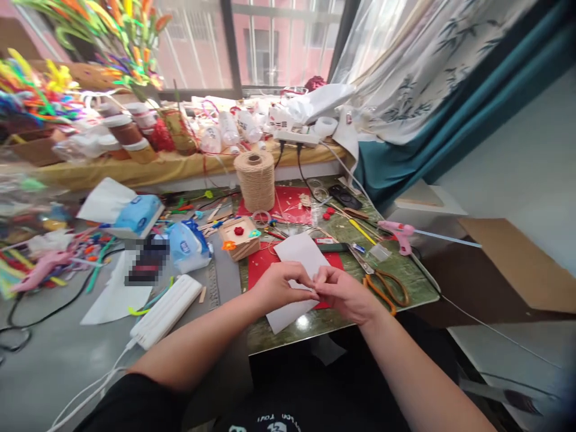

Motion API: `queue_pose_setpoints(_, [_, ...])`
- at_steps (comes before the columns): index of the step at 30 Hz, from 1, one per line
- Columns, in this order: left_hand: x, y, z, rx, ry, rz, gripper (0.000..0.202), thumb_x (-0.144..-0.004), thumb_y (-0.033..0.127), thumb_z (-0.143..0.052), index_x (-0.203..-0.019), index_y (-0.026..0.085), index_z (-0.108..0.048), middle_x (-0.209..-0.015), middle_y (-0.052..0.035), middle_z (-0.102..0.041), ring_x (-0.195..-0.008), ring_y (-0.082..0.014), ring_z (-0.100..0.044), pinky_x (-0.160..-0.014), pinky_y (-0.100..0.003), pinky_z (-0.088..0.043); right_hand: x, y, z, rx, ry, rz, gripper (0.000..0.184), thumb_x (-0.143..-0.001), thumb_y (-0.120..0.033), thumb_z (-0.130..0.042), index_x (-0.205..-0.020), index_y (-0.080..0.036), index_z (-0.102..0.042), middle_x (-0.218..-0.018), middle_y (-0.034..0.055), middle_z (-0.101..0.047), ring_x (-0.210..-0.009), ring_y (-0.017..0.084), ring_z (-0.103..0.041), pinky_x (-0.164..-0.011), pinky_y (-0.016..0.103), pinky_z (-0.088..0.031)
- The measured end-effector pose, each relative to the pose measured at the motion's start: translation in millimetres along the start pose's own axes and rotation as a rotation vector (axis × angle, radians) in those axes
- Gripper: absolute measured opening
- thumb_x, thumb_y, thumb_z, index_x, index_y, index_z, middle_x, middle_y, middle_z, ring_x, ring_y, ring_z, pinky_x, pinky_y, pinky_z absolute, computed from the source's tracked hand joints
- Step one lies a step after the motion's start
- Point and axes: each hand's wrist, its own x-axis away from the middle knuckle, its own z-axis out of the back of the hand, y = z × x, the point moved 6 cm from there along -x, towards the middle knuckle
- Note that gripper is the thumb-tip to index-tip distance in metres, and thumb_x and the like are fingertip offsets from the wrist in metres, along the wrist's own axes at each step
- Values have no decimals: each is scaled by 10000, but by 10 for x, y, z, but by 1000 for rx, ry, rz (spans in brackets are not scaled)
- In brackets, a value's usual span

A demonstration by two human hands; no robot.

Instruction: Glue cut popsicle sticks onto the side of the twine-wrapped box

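Note:
Over a sheet of white paper [302, 252], my left hand [285, 285] and my right hand [344, 292] meet at the fingertips. Both are closed in a pinch, and whatever lies between the fingers is too small to make out. Beneath the paper lies a red sheet [261, 271]. Orange-handled scissors [386, 288] rest just right of my right hand. Beyond my left hand stands a small wooden box [240, 239] with red, orange and teal flowers on it.
A big twine spool [254, 182] stands at the back. Pink glue guns [402, 234] lie at both sides. A white power strip [166, 312], tissue packs [188, 246] and a black phone [345, 197] lie about. Jars and pipe cleaners [130, 48] crowd the windowsill.

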Motion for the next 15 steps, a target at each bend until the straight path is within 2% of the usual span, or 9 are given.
queue_pose_setpoints(4, [19, 16, -82, 12, -186, 20, 251, -800, 429, -850, -805, 186, -787, -809, -50, -764, -764, -150, -696, -759, -269, -520, 18, 40, 112, 203, -170, -117, 299, -735, -263, -922, -761, -180, -636, -752, 5, -695, -681, 131, -630, -634, 255, -417])
queue_pose_setpoints(6, [15, 32, -33, 7, -155, 64, 252, -836, 432, -816, -809, 184, -781, -806, -53, -762, -766, -155, -694, -766, -280, -525, 4, 87, 152, 281, -207, -150, 294, -724, -258, -929, -762, -176, -649, -755, 14, -705, -683, 134, -619, -640, 260, -414])
queue_pose_setpoints(7, [11, 52, 5, 12, -127, 76, 257, -833, 436, -818, -874, 184, -781, -859, -65, -769, -807, -169, -702, -773, -289, -534, -11, 109, 165, 297, -200, -144, 290, -724, -256, -929, -759, -177, -653, -749, 10, -699, -674, 130, -605, -638, 259, -410])
queue_pose_setpoints(8, [7, 84, 36, 18, -114, 70, 325, -807, 444, -838, -995, 187, -774, -970, -89, -776, -897, -197, -712, -800, -306, -545, -27, 132, 169, 291, -181, -128, 285, -728, -261, -927, -758, -179, -656, -743, 5, -689, -663, 126, -591, -633, 260, -407])
queue_pose_setpoints(10, [6, 161, 42, 5, -174, 10, 669, -717, 462, -901, -1290, 201, -675, -1256, -147, -717, -1150, -271, -672, -915, -365, -554, -50, 190, 142, 220, -146, -86, 283, -734, -288, -924, -754, -185, -661, -723, -7, -654, -640, 122, -563, -622, 264, -403])
queue_pose_setpoints(11, [11, 190, 18, -16, -234, -30, 794, -689, 463, -919, -1378, 211, -616, -1353, -161, -668, -1241, -296, -631, -981, -395, -540, -53, 230, 112, 178, -140, -74, 287, -734, -305, -923, -747, -185, -663, -716, -8, -638, -634, 124, -555, -618, 268, -403])
queue_pose_setpoints(12, [18, 202, -12, -42, -288, -63, 813, -692, 459, -919, -1400, 219, -599, -1385, -162, -650, -1280, -305, -610, -1032, -414, -519, -51, 276, 77, 145, -141, -74, 289, -737, -319, -921, -739, -183, -666, -711, -7, -626, -630, 126, -549, -614, 271, -401])
queue_pose_setpoints(15, [21, 169, -88, -86, -344, -107, 500, -794, 411, -854, -1233, 218, -710, -1216, -131, -736, -1163, -274, -677, -1034, -406, -521, -24, 395, -10, 103, -133, -81, 289, -752, -339, -910, -727, -177, -672, -690, -7, -590, -623, 124, -518, -599, 269, -375])
